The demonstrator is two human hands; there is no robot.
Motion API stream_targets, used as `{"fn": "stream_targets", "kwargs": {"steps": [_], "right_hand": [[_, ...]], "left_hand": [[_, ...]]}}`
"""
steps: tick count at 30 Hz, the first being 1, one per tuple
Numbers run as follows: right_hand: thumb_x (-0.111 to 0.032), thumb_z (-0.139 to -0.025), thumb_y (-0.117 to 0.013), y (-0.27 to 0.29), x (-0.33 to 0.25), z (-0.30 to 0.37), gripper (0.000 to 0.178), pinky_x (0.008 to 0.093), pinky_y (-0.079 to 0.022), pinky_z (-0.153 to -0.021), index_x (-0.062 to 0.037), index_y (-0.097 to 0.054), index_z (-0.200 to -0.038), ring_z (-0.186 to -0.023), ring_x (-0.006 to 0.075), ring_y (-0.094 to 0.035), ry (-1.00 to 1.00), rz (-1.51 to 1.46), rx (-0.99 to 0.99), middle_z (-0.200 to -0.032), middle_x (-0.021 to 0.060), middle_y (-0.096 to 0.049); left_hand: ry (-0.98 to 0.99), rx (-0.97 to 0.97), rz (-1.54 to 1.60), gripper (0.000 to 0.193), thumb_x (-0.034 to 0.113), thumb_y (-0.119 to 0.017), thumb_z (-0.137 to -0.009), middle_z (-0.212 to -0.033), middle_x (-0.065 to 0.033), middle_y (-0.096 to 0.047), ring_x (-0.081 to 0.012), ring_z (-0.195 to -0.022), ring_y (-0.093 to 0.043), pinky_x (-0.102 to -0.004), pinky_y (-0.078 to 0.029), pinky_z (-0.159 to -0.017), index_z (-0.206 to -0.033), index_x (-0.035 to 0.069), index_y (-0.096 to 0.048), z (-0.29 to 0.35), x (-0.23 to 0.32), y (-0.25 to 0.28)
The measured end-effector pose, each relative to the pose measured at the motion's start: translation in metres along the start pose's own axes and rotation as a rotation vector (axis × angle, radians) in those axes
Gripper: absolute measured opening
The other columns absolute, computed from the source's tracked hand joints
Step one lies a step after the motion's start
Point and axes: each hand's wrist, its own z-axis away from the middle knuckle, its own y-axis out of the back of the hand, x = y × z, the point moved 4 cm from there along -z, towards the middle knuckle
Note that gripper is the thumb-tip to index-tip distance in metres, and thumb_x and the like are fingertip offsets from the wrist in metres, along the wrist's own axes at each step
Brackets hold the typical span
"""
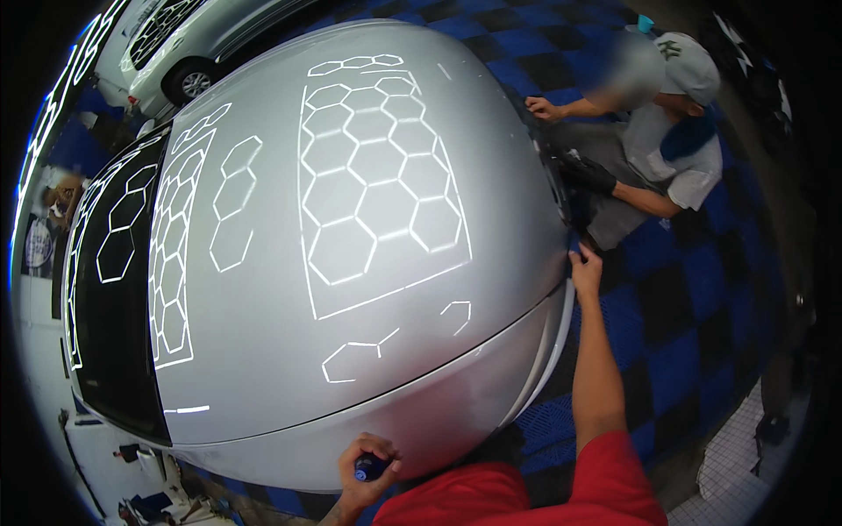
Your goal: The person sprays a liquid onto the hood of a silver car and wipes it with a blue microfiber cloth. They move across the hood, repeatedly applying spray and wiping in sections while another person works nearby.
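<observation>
A silver car hood [377, 263] fills the middle, with hexagon-shaped light reflections across it. My left hand [364, 469] is wrapped round a small, dark blue cylindrical thing [373, 466], beside the car's near side panel. Stretched out to the right, my right hand [588, 265] is at the front edge of the hood, near the headlight. Its fingers are pinched together there, and I cannot make out what they hold, if anything.
A co-worker in a grey shirt [702, 162] and cap crouches at the car's front, a black-gloved hand [589, 174] and a bare hand [544, 109] near its edge. Blue and black checkered tiles [693, 289] cover the floor. Another silver vehicle [193, 53] stands far left.
</observation>
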Motion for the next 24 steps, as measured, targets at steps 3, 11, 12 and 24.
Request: {"fn": "stream_targets", "kwargs": {"steps": [3,11,12,24], "right_hand": [[-0.02,-0.082,-0.066,-0.002,-0.055,-0.009,0.037,0.0414,-0.048,-0.083,0.0032,-0.066,-0.112,-0.091,0.0363,-0.064,0.132,0.233,0.033,-0.095,0.0211,-0.064],[-0.009,-0.077,-0.062,-0.161,-0.267,0.134,0.012,0.0465,-0.044,-0.065,-0.0007,-0.057,-0.07,-0.073,0.0355,-0.057,0.36,0.035,-0.216,-0.077,0.0144,-0.055],[-0.008,-0.078,-0.059,-0.186,-0.303,0.173,0.011,0.0476,-0.04,-0.061,-0.0037,-0.054,-0.07,-0.066,0.033,-0.056,0.611,0.095,-0.16,-0.073,0.0122,-0.055],[-0.009,-0.084,-0.054,-0.152,-0.253,0.164,0.008,0.0491,-0.043,-0.066,-0.0022,-0.058,-0.082,-0.076,0.0376,-0.057,0.514,0.154,-0.297,-0.076,0.0162,-0.056]], "left_hand": [[0.005,0.024,-0.005,0.025,-0.007,-0.071,-0.075,-0.087,-0.0116,-0.057,-0.0211,-0.084,-0.062,-0.0346,-0.055,-0.079,-0.085,0.003,-0.051,-0.002,0.006,0.002],[-0.005,0.054,-0.041,0.024,-0.005,-0.072,-0.074,-0.087,-0.0118,-0.06,-0.0219,-0.084,-0.064,-0.035,-0.053,-0.078,-0.082,0.004,-0.052,-0.006,0.021,0.008],[-0.033,0.049,-0.073,0.024,-0.005,-0.072,-0.074,-0.087,-0.0118,-0.06,-0.022,-0.084,-0.064,-0.035,-0.053,-0.078,-0.082,0.004,-0.052,-0.008,0.025,0.009],[-0.142,0.125,-0.037,0.023,-0.004,-0.073,-0.074,-0.086,-0.0119,-0.06,-0.0214,-0.084,-0.064,-0.0337,-0.053,-0.077,-0.083,0.004,-0.053,0.036,0.017,0.044]]}}
